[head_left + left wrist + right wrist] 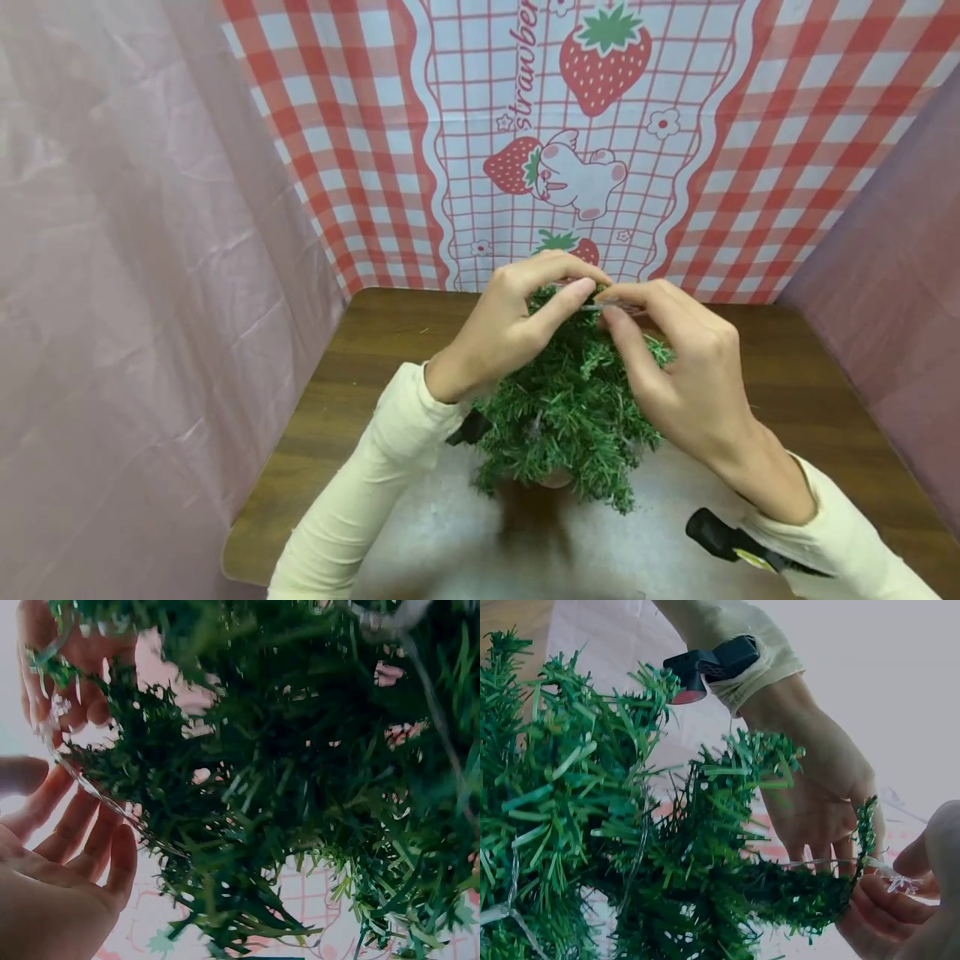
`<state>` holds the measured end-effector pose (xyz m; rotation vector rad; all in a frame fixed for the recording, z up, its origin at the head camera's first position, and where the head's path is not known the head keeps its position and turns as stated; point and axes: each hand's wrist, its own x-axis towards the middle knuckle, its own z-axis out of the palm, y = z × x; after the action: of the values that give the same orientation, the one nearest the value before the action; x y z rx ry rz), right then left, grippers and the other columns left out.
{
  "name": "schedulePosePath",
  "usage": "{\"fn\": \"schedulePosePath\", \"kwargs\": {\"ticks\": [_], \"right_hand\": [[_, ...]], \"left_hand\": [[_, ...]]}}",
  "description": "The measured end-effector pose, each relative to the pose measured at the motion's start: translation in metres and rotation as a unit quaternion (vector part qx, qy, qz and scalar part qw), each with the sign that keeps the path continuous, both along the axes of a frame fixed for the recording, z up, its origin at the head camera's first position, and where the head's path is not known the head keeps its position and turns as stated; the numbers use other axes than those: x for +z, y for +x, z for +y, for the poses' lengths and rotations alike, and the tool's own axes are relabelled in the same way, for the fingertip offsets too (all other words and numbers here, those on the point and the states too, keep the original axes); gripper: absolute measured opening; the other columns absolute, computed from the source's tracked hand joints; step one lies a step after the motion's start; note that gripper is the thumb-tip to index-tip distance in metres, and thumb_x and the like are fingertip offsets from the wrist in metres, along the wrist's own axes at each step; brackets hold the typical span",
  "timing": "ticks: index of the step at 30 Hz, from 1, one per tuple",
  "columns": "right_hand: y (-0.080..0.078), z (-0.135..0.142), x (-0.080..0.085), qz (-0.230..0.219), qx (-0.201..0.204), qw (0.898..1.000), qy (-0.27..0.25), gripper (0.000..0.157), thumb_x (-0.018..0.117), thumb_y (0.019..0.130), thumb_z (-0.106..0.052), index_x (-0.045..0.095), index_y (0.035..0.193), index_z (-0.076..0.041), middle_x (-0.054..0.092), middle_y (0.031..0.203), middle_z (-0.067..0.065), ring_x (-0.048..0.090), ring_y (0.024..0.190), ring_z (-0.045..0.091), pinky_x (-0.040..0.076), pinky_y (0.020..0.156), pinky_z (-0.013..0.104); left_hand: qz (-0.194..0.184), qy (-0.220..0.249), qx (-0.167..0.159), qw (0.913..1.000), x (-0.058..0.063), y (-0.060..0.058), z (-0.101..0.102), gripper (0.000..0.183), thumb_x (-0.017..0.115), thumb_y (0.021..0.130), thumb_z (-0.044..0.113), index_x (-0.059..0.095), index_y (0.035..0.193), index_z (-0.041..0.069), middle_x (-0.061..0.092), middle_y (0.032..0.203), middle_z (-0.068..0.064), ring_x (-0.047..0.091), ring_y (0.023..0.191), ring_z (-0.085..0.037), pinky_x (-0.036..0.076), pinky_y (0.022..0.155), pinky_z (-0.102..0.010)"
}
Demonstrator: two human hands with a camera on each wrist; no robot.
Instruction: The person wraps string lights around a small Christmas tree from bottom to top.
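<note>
A small artificial Christmas tree (570, 400) stands in front of me, bushy and green. A thin clear string light wire (97, 793) runs along its branches, and both hands meet at the treetop. With thumb and fingertips my right hand (690, 367) pinches the wire beside a small pale, frayed-looking piece (900, 883). My left hand (506, 321) has its thumb and index finger close together on the wire, the other fingers fanned behind it in the left wrist view. A bent green tip (864, 829) rises next to the right fingertips. Foliage hides part of the wire.
The tree is on a brown wooden table (322, 433) with a pale, shiny area at its front. A red checked strawberry cloth (360, 150) hangs behind, and pink curtains (150, 250) flank both sides. Black cameras (712, 533) are strapped to the wrists.
</note>
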<state>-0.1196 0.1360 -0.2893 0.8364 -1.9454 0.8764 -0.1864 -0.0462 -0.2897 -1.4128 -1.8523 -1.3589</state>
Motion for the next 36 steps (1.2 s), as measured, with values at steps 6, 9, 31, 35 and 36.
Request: {"fn": "schedulePosePath", "kwargs": {"ticks": [6,9,31,35,36], "right_hand": [[-0.001,0.006,-0.003,0.013,0.011,0.998,-0.063,0.015,0.059,0.094,-0.003,0.071,0.098,0.006,0.071,0.085,0.012,0.065,0.083,0.002,0.051,0.077,0.011],[-0.002,0.007,-0.005,0.026,0.022,0.997,-0.073,0.019,0.059,0.096,-0.007,0.07,0.096,0.008,0.071,0.082,0.014,0.066,0.081,0.0,0.052,0.077,0.011],[-0.028,0.017,0.016,-0.211,0.06,0.973,-0.07,0.019,0.06,0.1,-0.01,0.07,0.115,-0.005,0.069,0.076,0.007,0.069,0.066,0.016,0.049,0.048,0.02],[-0.03,0.016,0.014,-0.238,0.047,0.97,-0.02,0.025,0.06,0.101,-0.017,0.067,0.125,-0.013,0.072,0.087,0.003,0.07,0.076,0.014,0.053,0.065,0.019],[-0.03,0.017,0.013,-0.243,0.042,0.969,-0.011,0.027,0.059,0.102,-0.019,0.066,0.127,-0.016,0.072,0.089,0.002,0.07,0.078,0.013,0.053,0.067,0.019]], "left_hand": [[0.021,-0.008,0.0,0.9998,0.004,-0.001,0.002,0.013,0.056,0.1,0.004,0.069,0.1,0.001,0.066,0.095,-0.004,0.058,0.091,-0.009,0.05,0.085,-0.025],[0.03,-0.016,0.003,0.9994,0.004,0.0,0.003,0.012,0.054,0.101,0.004,0.066,0.1,0.002,0.063,0.094,-0.003,0.055,0.089,-0.009,0.048,0.083,-0.024],[0.035,0.003,0.033,0.9988,-0.01,0.002,0.0,0.016,0.052,0.102,0.004,0.059,0.116,-0.001,0.065,0.106,-0.01,0.06,0.096,-0.012,0.051,0.087,-0.025],[0.068,-0.011,0.081,0.9943,-0.015,0.006,-0.002,0.026,0.055,0.101,0.007,0.056,0.126,-0.001,0.065,0.115,-0.011,0.06,0.11,-0.016,0.045,0.1,-0.03],[0.078,-0.015,0.095,0.9924,-0.017,0.008,-0.003,0.028,0.056,0.101,0.008,0.056,0.127,-0.001,0.065,0.117,-0.011,0.059,0.112,-0.017,0.043,0.103,-0.031]]}}
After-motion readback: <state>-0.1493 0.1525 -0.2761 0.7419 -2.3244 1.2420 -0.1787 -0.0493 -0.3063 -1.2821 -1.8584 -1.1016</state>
